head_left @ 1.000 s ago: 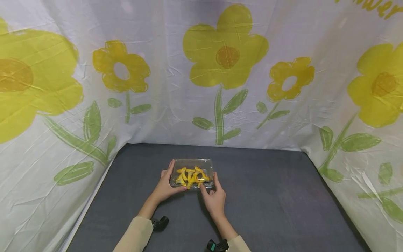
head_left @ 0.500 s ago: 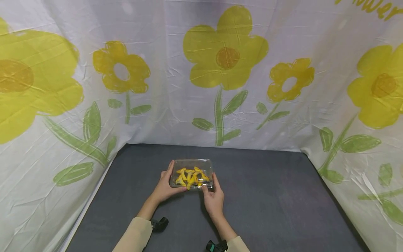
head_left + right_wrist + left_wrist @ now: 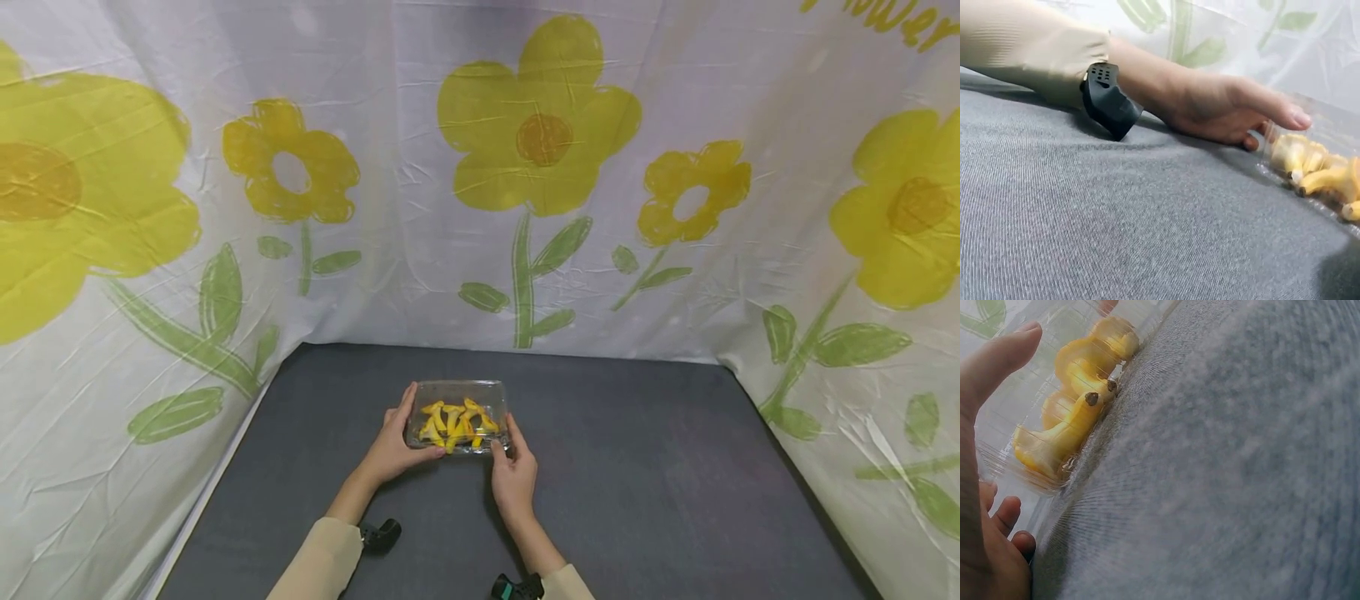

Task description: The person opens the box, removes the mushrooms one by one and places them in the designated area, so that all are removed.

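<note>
A clear plastic box (image 3: 462, 390) sits on the dark table, its lid down over several yellow mushrooms (image 3: 453, 421) with dark stem ends. My left hand (image 3: 392, 442) holds the box's left side, fingers along the side and thumb at the front edge. The left wrist view shows the left thumb (image 3: 1007, 353) in front of the clear wall, with the mushrooms visible inside. At the front right corner my right hand (image 3: 516, 471) grips the box, thumb in front and fingers along the right side. Some right fingers are hidden behind the box in the right wrist view.
Grey ribbed cloth (image 3: 637, 475) covers the table. A white curtain (image 3: 397, 250) printed with yellow flowers stands at the back and both sides. Each wrist wears a black camera mount (image 3: 381, 533) below a beige sleeve (image 3: 318, 562).
My right thumb has slid rightward along the box's front edge towards the corner. The left hand and the box have stayed nearly in place.
</note>
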`<action>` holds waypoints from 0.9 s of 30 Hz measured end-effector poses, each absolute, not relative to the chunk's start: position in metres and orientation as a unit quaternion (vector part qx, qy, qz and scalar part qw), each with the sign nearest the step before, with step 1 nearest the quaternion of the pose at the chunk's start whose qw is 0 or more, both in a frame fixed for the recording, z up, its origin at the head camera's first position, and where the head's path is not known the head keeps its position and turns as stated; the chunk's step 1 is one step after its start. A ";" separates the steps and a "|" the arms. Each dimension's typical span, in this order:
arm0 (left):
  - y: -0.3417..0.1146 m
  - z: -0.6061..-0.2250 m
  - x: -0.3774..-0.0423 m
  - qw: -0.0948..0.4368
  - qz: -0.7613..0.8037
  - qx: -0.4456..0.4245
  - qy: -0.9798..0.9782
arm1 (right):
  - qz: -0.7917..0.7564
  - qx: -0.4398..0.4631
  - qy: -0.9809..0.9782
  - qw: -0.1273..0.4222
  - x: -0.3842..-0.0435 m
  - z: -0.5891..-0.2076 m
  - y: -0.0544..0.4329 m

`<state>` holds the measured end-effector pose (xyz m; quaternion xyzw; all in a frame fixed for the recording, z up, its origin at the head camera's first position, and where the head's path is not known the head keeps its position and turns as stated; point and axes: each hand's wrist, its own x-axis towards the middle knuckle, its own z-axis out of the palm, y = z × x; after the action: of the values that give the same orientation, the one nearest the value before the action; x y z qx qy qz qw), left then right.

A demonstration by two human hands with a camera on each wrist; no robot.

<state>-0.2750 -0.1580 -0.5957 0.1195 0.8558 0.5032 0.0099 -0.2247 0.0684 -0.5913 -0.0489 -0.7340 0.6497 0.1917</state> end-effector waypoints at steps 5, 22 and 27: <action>-0.159 -0.595 -0.272 0.016 0.504 0.115 0.856 | 0.631 -0.052 -0.743 0.218 -0.221 -0.593 0.073; -0.159 -0.595 -0.271 0.017 0.508 0.113 0.854 | 0.489 0.081 -0.782 0.378 -0.230 -0.598 0.095; -0.159 -0.595 -0.270 0.016 0.506 0.119 0.854 | 0.475 0.125 -0.780 0.387 -0.232 -0.599 0.105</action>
<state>-0.2702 -0.1590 -0.5947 0.1191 0.8543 0.5058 0.0161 -0.2321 0.1054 -0.5993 0.1255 -0.7804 0.4747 0.3871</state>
